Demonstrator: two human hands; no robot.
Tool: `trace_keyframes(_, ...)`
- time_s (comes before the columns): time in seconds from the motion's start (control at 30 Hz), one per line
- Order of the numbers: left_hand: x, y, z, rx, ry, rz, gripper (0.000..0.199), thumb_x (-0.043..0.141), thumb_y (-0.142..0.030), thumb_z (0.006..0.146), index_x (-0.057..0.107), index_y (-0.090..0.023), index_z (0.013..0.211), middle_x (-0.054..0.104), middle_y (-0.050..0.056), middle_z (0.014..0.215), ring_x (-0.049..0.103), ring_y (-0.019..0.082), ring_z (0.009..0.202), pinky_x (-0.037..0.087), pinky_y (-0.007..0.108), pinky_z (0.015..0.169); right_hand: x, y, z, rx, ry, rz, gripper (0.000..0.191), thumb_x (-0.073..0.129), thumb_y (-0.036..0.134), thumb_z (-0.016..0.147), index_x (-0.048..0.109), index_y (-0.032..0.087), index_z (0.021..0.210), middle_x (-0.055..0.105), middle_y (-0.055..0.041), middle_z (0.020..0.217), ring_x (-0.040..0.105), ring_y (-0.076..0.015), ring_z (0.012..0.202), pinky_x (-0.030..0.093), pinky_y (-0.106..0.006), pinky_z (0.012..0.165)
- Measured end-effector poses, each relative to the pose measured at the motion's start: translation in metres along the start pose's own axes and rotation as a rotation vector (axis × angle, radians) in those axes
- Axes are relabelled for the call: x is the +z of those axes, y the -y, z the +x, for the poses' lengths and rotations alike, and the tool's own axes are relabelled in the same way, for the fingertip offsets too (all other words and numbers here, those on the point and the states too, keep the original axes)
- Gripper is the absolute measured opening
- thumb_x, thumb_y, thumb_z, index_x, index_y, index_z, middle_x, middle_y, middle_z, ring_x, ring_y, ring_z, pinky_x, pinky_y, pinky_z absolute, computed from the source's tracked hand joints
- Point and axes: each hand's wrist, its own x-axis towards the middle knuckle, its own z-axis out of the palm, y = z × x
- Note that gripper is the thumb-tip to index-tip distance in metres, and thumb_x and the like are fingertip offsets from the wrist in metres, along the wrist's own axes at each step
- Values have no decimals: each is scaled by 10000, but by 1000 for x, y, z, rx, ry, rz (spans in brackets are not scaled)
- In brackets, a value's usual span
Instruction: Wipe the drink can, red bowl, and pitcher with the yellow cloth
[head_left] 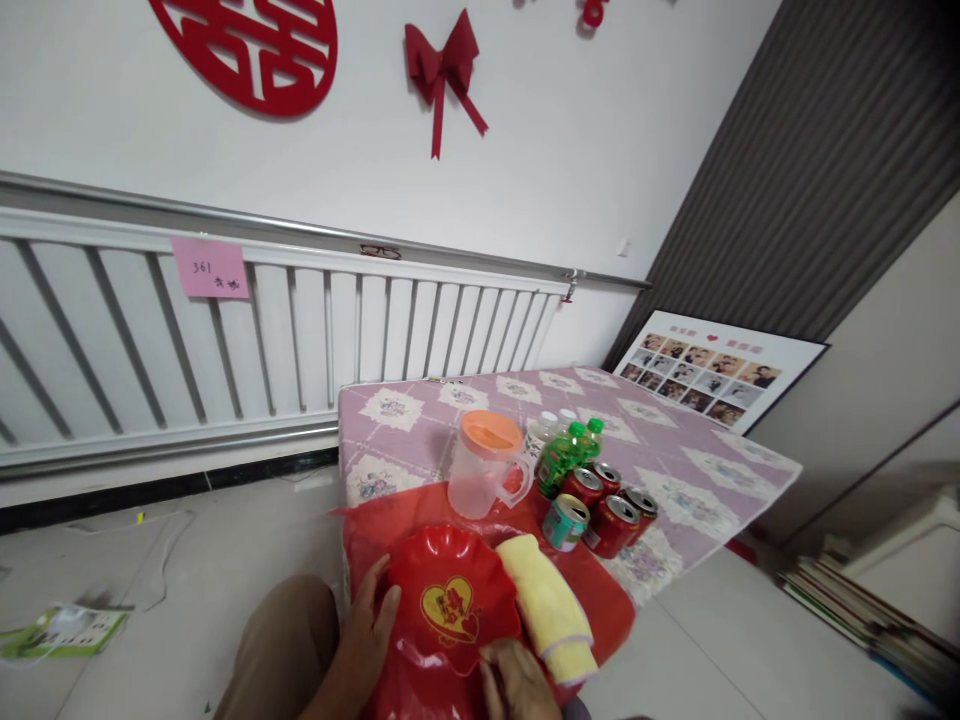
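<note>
Low table (706, 465) under a purple-and-white floral cloth fills the centre. Thin red plastic sheet (611, 600) covers its near end. On this sheet, directly in front of the person, sits a shallow red plastic bowl with a scalloped rim (487, 580); it opens upward. Outline near round, so no clear long axis can be read; the yellow heart print (437, 603) on its floor has its lobes on the far side and its tip toward the person. Beyond the bowl, a translucent plastic jug with an orange lid (474, 485) stands upright, handle to the right. Folded yellow towel (551, 605) lies just right of the bowl, its long axis slanting from far left to near right. Left hand (369, 612) is at the bowl's left rim, thumb apart from the fingers; cannot tell whether it clamps the rim. Right hand (519, 678) is at the near-right rim, fingers bent; its grip cannot be told either. Green plastic bottles (559, 462) stand right of the jug. Nearer, red metal cans (610, 530) cluster beside one teal can (564, 527).
</note>
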Motion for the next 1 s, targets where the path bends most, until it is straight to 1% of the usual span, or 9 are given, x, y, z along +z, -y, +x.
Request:
trace_keyframes(0.13, 1, -3, -3, 10, -14, -4, 535, 394, -420, 942, 386, -172, 1415, 477, 142, 1491, 432, 265, 1401, 303, 476, 1192, -1, 11, 15, 69, -42, -13, 280, 388, 266, 1024, 599, 232, 843, 697, -24, 749, 704, -166, 681, 556, -232, 659)
trace_keyframes(0.27, 3, 0, -3, 23, -23, 33, 603, 476, -382, 898, 352, -163, 1446, 455, 160, 1503, 432, 286, 1397, 296, 495, 1190, 8, 20, 20, 149, -22, 8, 301, 396, 242, 1014, 607, 223, 801, 692, -23, 737, 693, -166, 669, 551, -237, 653)
trace_keyframes(0.37, 5, 4, -1, 29, -32, 74, 621, 520, -319, 854, 382, -148, 1435, 475, 158, 1482, 450, 290, 1378, 311, 489, 1181, 13, 22, 18, 155, -9, 18, 280, 421, 199, 989, 620, 218, 793, 698, -23, 735, 693, -167, 666, 548, -235, 647)
trace_keyframes(0.47, 8, 9, 0, 64, -44, 94, 590, 515, -267, 835, 427, -154, 1407, 477, 139, 1481, 442, 274, 1386, 314, 465, 1186, 13, 21, 15, 155, 39, 30, 245, 451, 143, 950, 640, 215, 812, 712, -27, 767, 699, -171, 695, 552, -235, 671)
trace_keyframes(0.63, 11, 18, 0, 125, -79, 144, 545, 524, -238, 804, 505, -149, 1342, 507, 148, 1447, 454, 295, 1373, 311, 498, 1189, 10, 20, 12, 174, 73, 52, 230, 471, 111, 917, 667, 220, 865, 739, -34, 828, 713, -180, 748, 565, -246, 714)
trace_keyframes(0.77, 13, 22, 0, 175, -90, 166, 541, 534, -222, 798, 516, -165, 1335, 474, 142, 1470, 428, 298, 1392, 302, 507, 1195, 8, 21, 12, 218, 104, 102, 219, 486, 103, 901, 673, 214, 869, 743, -43, 852, 719, -190, 779, 577, -264, 733)
trace_keyframes(0.87, 12, 22, 0, 174, -78, 185, 531, 528, -224, 809, 513, -164, 1336, 436, 144, 1493, 399, 294, 1411, 287, 509, 1201, 4, 22, 12, 228, 119, 142, 213, 495, 122, 903, 687, 213, 907, 750, -62, 919, 727, -199, 839, 587, -279, 772)
trace_keyframes(0.93, 12, 22, 0, 173, -58, 192, 534, 516, -225, 821, 495, -163, 1351, 421, 144, 1500, 391, 283, 1414, 281, 506, 1204, 0, 21, 12, 231, 94, 149, 197, 513, 168, 915, 699, 215, 960, 750, -79, 983, 726, -209, 897, 590, -293, 813)
trace_keyframes(1.0, 11, 21, 0, 168, -49, 189, 540, 515, -232, 827, 481, -167, 1362, 424, 140, 1500, 393, 277, 1412, 273, 505, 1207, -2, 19, 12, 244, 43, 124, 190, 539, 241, 925, 704, 221, 1017, 743, -96, 1040, 717, -230, 961, 587, -332, 865)
